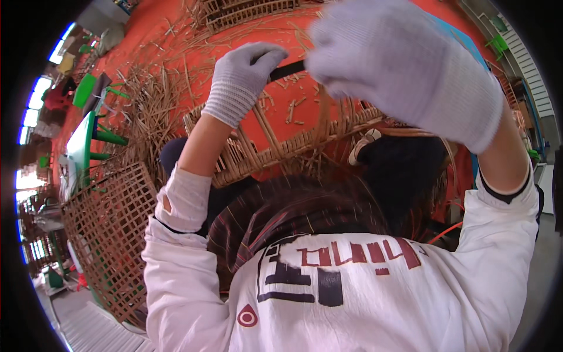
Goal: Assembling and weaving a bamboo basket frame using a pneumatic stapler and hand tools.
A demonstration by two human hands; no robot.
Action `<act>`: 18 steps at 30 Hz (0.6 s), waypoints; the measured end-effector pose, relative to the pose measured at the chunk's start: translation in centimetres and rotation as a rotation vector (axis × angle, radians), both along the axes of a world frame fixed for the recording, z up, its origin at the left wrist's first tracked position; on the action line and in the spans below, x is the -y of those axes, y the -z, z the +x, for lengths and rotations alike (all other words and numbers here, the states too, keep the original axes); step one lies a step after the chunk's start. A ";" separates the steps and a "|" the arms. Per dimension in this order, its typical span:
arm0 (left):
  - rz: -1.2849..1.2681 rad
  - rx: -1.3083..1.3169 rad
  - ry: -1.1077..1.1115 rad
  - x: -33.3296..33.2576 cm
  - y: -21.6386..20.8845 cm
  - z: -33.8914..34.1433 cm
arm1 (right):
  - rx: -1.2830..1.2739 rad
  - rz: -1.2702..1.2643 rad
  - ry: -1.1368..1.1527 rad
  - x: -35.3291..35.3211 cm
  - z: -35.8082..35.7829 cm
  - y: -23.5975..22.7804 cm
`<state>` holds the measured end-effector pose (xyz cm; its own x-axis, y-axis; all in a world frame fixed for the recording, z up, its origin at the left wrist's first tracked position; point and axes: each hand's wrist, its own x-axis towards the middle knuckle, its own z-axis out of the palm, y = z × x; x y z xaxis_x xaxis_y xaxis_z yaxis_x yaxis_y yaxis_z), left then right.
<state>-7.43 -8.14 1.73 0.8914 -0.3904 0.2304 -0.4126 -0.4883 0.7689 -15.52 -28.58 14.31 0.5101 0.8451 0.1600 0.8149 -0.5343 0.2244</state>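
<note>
Both my hands wear pale grey knit gloves and are raised close to the camera. My left hand (243,79) is curled around one end of a dark narrow strap (287,70). The strap runs right and disappears behind my right hand (404,70), which shows its back, blurred and very near, with its fingers hidden. Below the hands a half-woven bamboo basket frame (275,154) lies on the red floor (275,111) in front of my knees. My white printed shirt fills the lower part of the view.
A square-lattice bamboo panel (105,234) leans at my left. Loose bamboo strips (152,100) are scattered over the floor beyond it. A green table (82,141) stands at far left, another slatted bamboo frame (246,12) lies at the top.
</note>
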 end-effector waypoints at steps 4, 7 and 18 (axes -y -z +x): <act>-0.105 -0.164 -0.136 -0.4 -0.3 -1.1 | 0.192 -0.214 -0.002 -2.3 5.5 0.7; -0.445 -0.362 -0.134 -1.3 0.7 -1.3 | 0.061 -0.421 0.185 -4.5 7.4 1.3; 0.244 -0.038 -0.339 0.4 -0.5 -1.7 | 0.325 0.174 0.062 -2.9 9.3 6.7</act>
